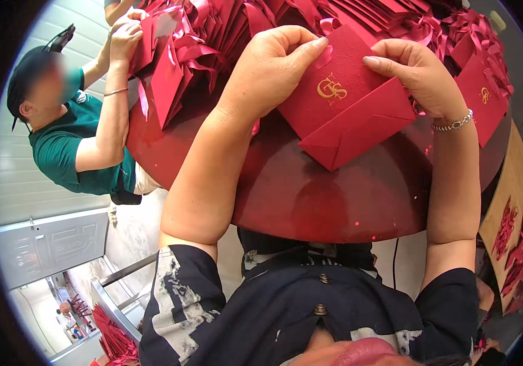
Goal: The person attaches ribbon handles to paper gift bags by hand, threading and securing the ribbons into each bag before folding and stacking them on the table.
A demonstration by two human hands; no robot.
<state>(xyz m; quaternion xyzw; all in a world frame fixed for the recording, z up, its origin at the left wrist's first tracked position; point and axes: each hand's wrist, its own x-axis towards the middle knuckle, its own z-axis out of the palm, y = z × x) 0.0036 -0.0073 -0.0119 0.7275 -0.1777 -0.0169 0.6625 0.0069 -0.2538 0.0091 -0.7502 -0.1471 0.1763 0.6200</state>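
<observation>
A flat-folded red paper gift bag (344, 113) with a gold emblem is held tilted above the near side of the table, its folded bottom flap toward me. My left hand (270, 73) pinches its upper left edge between thumb and forefinger, beside a short pink-red ribbon (324, 58). At the upper right edge, my right hand (423, 79) grips the bag with thumb and bent fingers. Whether a ribbon end lies under the right fingertips is hidden.
The round dark-red table (316, 207) carries piles of similar red bags (237, 33) with ribbons at the back. Another bag (484, 97) lies by my right wrist. At the left, a co-worker in a green shirt (81, 137) handles a red bag. A wooden board (508, 195) stands at the right.
</observation>
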